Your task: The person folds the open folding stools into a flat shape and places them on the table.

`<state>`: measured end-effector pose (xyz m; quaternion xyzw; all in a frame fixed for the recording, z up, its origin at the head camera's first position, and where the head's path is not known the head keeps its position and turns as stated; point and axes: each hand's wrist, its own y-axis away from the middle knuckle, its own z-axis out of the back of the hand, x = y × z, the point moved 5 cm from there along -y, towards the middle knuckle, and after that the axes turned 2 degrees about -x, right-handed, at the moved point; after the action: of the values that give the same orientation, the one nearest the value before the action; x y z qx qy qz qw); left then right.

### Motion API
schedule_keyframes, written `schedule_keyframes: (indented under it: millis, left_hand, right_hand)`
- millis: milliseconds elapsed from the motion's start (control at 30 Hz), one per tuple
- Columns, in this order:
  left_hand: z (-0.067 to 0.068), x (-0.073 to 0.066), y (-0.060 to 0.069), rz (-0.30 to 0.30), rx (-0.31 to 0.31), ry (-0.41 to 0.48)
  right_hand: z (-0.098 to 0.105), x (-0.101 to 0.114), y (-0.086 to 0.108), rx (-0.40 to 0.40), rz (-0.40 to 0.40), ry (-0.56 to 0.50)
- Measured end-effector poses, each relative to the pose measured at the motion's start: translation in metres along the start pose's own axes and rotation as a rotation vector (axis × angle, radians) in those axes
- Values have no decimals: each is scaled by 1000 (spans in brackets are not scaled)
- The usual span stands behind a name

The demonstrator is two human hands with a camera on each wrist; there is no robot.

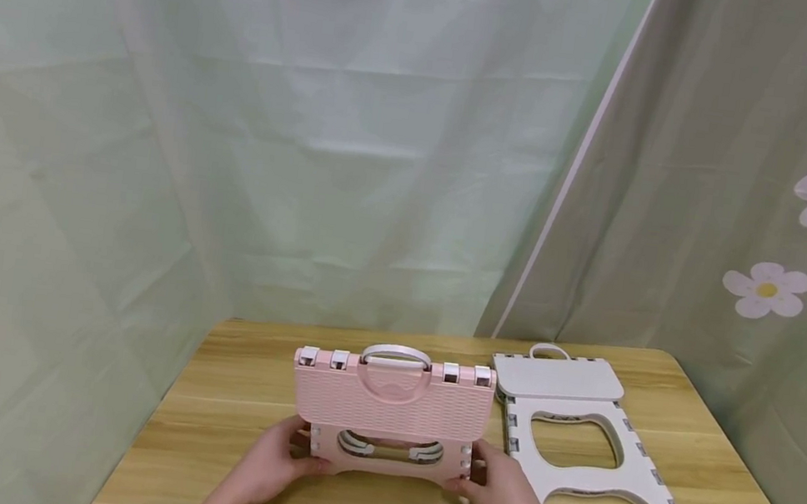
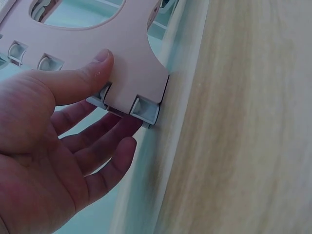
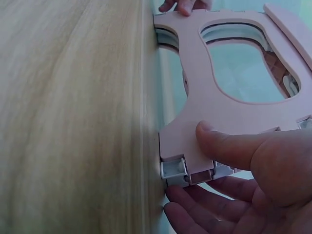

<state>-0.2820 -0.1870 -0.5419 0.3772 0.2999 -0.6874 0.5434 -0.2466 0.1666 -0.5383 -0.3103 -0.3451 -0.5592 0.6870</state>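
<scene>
A pink folding stool [image 1: 392,406], folded flat, stands upright on the wooden table with its silver-white handle at the top. My left hand [image 1: 276,457] grips its lower left edge. In the left wrist view the thumb [image 2: 90,73] lies on the pink leg panel [image 2: 129,58], with the fingers behind the edge. My right hand [image 1: 499,489] holds the lower right edge. The right wrist view shows that thumb [image 3: 229,146] on the panel [image 3: 200,107] and the fingers curled underneath. The stool's foot touches the tabletop.
A white folding stool [image 1: 578,429] lies on the table [image 1: 219,397] to the right, close to my right hand. Pale green curtains [image 1: 385,157] hang behind and beside the table. White flowers [image 1: 767,290] decorate the right-hand curtain.
</scene>
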Motion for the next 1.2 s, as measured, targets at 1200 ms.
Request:
schedule_keyframes:
  millis: [1200]
  left_hand:
    - [-1,-4,-2,-53,43,28]
  right_hand:
    - [1,-1,1,-18,-38,71]
